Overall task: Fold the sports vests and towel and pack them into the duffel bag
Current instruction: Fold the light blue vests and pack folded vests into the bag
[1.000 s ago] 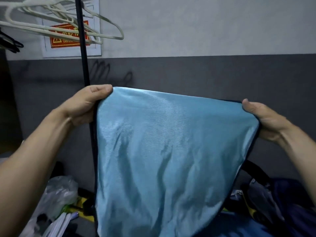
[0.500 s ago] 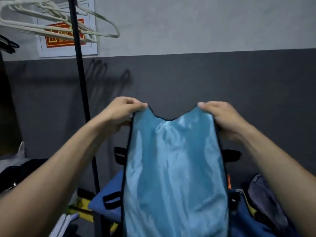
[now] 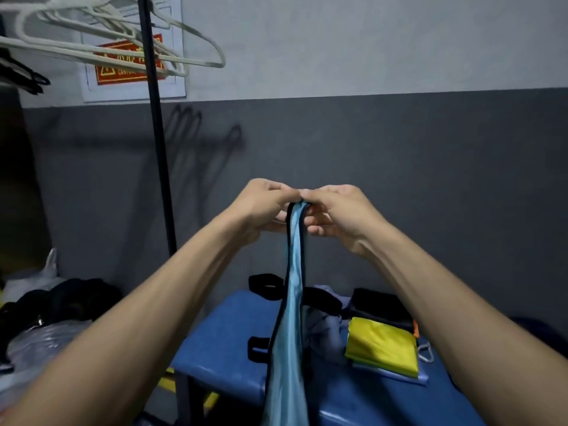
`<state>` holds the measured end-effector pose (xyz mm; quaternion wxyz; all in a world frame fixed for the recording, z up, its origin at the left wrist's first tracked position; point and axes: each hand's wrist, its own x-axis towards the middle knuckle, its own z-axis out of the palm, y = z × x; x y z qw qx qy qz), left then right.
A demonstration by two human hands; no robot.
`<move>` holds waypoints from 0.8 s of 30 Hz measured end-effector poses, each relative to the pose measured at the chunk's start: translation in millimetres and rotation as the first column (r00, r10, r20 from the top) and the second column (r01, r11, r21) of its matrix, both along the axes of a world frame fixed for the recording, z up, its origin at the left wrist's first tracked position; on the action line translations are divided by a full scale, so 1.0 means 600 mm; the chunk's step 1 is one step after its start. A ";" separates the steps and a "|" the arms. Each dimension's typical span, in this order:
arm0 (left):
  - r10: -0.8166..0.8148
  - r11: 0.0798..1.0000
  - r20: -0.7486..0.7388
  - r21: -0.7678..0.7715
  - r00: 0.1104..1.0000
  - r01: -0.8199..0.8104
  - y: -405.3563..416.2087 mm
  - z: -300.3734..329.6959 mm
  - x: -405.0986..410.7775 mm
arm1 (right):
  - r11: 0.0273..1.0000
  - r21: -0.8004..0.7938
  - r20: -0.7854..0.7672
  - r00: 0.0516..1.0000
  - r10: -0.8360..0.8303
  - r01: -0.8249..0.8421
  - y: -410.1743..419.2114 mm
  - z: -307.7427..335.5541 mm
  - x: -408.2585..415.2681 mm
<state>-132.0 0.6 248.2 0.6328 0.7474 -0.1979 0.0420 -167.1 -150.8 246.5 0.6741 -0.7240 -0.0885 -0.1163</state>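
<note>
Since a second ago both hands have swung together, closing the spread light-blue sports vest in half lengthwise so that it now hangs as a narrow strip in the air above the blue duffel bag. That bag lies on what looks like a low surface below the arms, black strap loops showing on its top, with a folded yellow vest resting on a paler folded piece at its right side. To the left stands a black rack pole with white hangers overhead. At the strip's top the left hand and right hand meet, each pinching the vest's black-trimmed edges, fingertips touching. Judging by this, the step in hand is the first fold of this vest; the next move likely calls for passing both corners to one hand, then doubling the strip crosswise before it goes down with the folded pile.
</note>
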 end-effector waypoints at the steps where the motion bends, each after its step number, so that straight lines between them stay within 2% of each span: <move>1: -0.001 1.000 -0.006 -0.007 1.000 0.001 0.002 0.001 -0.001 | 1.000 -0.017 0.003 1.000 -0.014 0.014 0.001 0.001 -0.001; 4: -0.009 0.999 -0.018 -0.031 1.000 0.008 0.009 0.005 -0.002 | 0.997 -0.067 0.010 0.999 -0.039 0.039 0.002 0.002 -0.001; 11: -0.113 0.990 -0.112 -0.096 0.987 0.103 0.012 -0.002 -0.005 | 0.998 -0.064 0.022 0.999 -0.023 0.025 0.002 -0.002 0.007; 16: -0.150 0.988 -0.117 -0.039 0.982 0.147 0.014 -0.001 -0.008 | 0.990 -0.122 0.050 0.996 -0.069 0.075 -0.001 -0.010 0.013; 21: -0.143 0.990 -0.139 -0.033 0.980 0.140 0.017 -0.007 -0.003 | 0.961 -0.265 0.069 0.995 -0.067 0.083 -0.010 -0.016 0.013; 24: -0.114 0.993 -0.122 -0.031 0.986 0.111 0.016 -0.014 0.001 | 0.917 -0.368 0.101 0.987 -0.122 0.151 -0.012 -0.023 0.018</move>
